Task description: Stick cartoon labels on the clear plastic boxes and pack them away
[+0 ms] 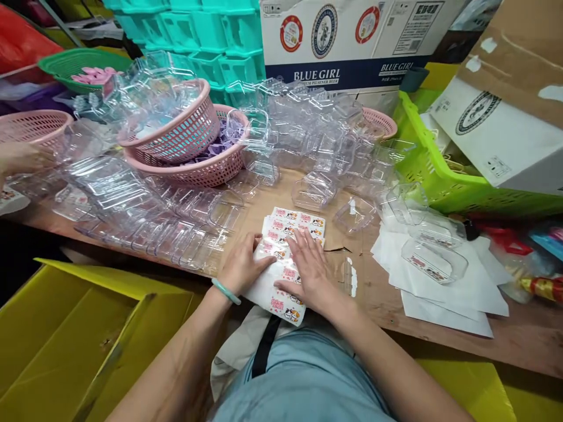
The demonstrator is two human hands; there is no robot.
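Observation:
A sheet of stickers (pixel 288 302), printed with cartoon animals and pink lettering, lies in front of me over the table's near edge. More sticker sheets (pixel 279 218) are under its far end. My left hand (pixel 241 265), with a pale green bangle at the wrist, grips the sheet's left edge; its thumb rests on top and some fingertips are hidden. Flat across the right side of the sheet, my right hand (pixel 310 271) is open with its fingers spread. Just beyond stand clear plastic holders (pixel 314 189). One holder bearing a sticker (pixel 433 261) lies on white paper sheets (pixel 444 296) to the right.
Many clear plastic pieces (pixel 118 187) cover the left side. Pink baskets (pixel 189 173) stand behind them. A lime-green crate (pixel 433 158) is at right, cardboard boxes (pixel 347 47) and turquoise bins (pixel 197 29) at the back. Another person's hand (pixel 26 158) shows at far left.

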